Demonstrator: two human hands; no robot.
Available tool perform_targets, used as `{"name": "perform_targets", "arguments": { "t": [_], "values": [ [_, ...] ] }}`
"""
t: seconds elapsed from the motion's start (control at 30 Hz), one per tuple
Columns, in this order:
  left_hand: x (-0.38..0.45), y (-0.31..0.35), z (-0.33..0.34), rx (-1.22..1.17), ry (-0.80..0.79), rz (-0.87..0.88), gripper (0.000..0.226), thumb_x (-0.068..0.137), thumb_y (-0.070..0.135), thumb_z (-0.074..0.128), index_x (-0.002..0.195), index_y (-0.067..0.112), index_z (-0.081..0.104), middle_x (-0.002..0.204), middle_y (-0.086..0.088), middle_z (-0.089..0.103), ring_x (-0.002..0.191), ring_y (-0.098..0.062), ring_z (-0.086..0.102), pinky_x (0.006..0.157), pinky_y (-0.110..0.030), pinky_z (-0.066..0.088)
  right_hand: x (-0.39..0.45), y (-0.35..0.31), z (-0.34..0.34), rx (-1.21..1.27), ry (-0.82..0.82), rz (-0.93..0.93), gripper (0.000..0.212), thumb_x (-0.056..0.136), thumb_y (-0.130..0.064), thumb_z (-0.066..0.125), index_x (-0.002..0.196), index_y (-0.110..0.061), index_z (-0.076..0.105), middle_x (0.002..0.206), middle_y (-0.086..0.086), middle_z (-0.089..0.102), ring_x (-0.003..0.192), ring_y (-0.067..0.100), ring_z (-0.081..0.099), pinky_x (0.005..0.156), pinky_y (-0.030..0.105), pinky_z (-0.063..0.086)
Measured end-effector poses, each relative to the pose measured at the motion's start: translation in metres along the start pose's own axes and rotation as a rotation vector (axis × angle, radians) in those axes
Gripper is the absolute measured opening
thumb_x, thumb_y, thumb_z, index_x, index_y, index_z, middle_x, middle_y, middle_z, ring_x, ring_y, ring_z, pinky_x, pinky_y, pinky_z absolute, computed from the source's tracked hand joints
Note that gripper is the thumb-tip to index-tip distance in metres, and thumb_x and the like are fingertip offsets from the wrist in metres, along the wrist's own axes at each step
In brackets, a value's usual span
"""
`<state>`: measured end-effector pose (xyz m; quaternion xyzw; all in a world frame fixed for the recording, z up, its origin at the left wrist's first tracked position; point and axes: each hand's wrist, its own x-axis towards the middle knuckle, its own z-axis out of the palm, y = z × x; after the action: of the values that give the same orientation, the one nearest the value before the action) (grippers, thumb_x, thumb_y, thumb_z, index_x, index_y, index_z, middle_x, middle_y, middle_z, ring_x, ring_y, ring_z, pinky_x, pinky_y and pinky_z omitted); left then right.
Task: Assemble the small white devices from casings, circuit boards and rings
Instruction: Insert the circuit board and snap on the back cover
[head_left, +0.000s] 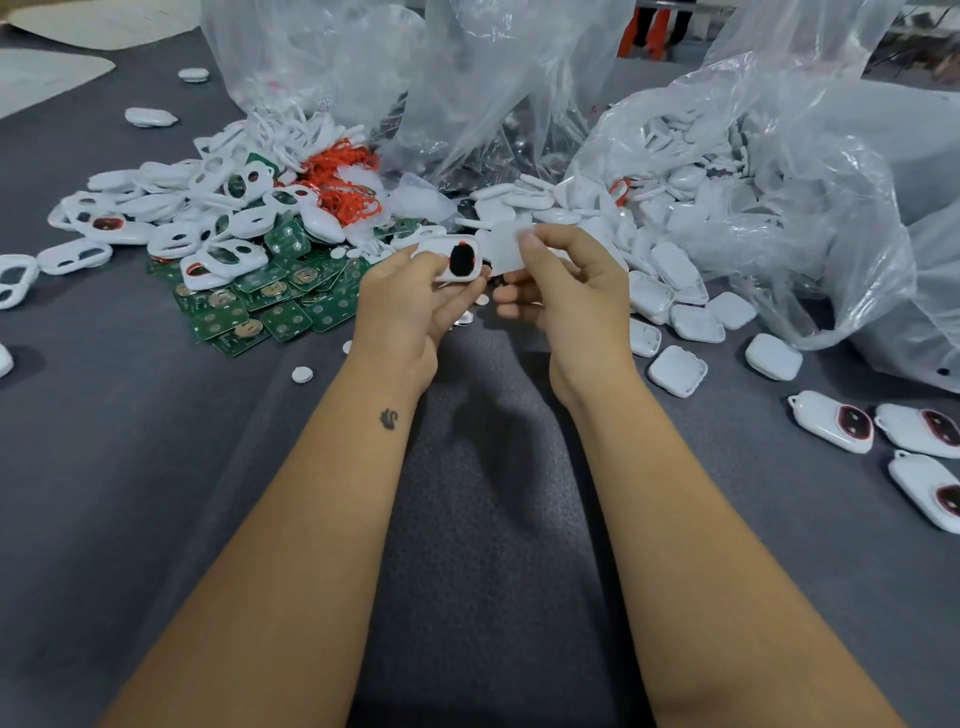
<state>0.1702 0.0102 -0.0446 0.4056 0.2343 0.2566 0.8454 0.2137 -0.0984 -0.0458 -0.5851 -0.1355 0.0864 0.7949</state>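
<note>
My left hand (410, 301) grips a white casing (451, 259) with a dark oval opening edged in red, held above the grey table. My right hand (561, 280) pinches a flat white casing piece (506, 247) right beside it; the two parts nearly touch. Green circuit boards (270, 296) lie in a heap to the left. White casing fronts with holes (208, 223) and red rings (345, 182) are piled behind them. White back covers (675, 317) spill from a bag on the right.
Large clear plastic bags (753, 171) stand at the back and right. Three assembled white devices (831, 421) lie at the right edge. Small white discs (302, 374) are scattered near my left wrist. Grey cloth (493, 467) covers the table.
</note>
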Motion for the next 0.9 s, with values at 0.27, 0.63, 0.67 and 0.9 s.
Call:
{"name": "perform_targets", "arguments": {
  "t": [0.27, 0.63, 0.67, 0.9],
  "values": [
    [0.0029, -0.0011, -0.0014, -0.017, 0.019, -0.011, 0.018, 0.092, -0.009, 0.047, 0.087, 0.0, 0.062, 0.078, -0.017, 0.071, 0.07, -0.028, 0.073, 0.064, -0.029, 0.06, 0.009, -0.0023, -0.0058, 0.295, -0.005, 0.056, 0.02, 0.094, 0.003, 0.049, 0.08, 0.0, 0.063, 0.071, 0.01, 0.066, 0.065, 0.02, 0.067, 0.066, 0.024, 0.057],
    [0.0009, -0.0022, -0.0008, 0.044, -0.043, -0.003, 0.018, 0.093, -0.008, 0.048, 0.087, 0.001, 0.063, 0.069, -0.01, 0.073, 0.066, -0.022, 0.073, 0.062, -0.026, 0.059, 0.0085, -0.001, -0.0098, 0.009, 0.029, -0.069, 0.032, 0.085, 0.013, 0.058, 0.1, -0.014, 0.067, 0.076, -0.003, 0.064, 0.069, 0.009, 0.057, 0.065, 0.019, 0.047],
    [0.0008, -0.0023, -0.001, 0.053, -0.048, 0.0, 0.019, 0.093, -0.007, 0.048, 0.087, 0.002, 0.063, 0.068, -0.008, 0.073, 0.065, -0.02, 0.073, 0.061, -0.025, 0.059, 0.0081, -0.0014, -0.0098, 0.008, 0.029, -0.065, 0.034, 0.084, 0.013, 0.059, 0.103, -0.015, 0.065, 0.078, -0.002, 0.065, 0.068, 0.009, 0.058, 0.065, 0.019, 0.047],
    [0.0019, -0.0043, -0.001, 0.064, -0.086, -0.016, 0.017, 0.094, -0.004, 0.049, 0.088, 0.003, 0.063, 0.07, -0.008, 0.074, 0.067, -0.021, 0.073, 0.061, -0.026, 0.059, 0.0084, -0.0018, -0.0105, -0.055, 0.071, -0.049, 0.014, 0.082, 0.001, 0.071, 0.082, -0.013, 0.07, 0.068, -0.005, 0.067, 0.06, 0.003, 0.057, 0.058, 0.015, 0.045]
  ]
}}
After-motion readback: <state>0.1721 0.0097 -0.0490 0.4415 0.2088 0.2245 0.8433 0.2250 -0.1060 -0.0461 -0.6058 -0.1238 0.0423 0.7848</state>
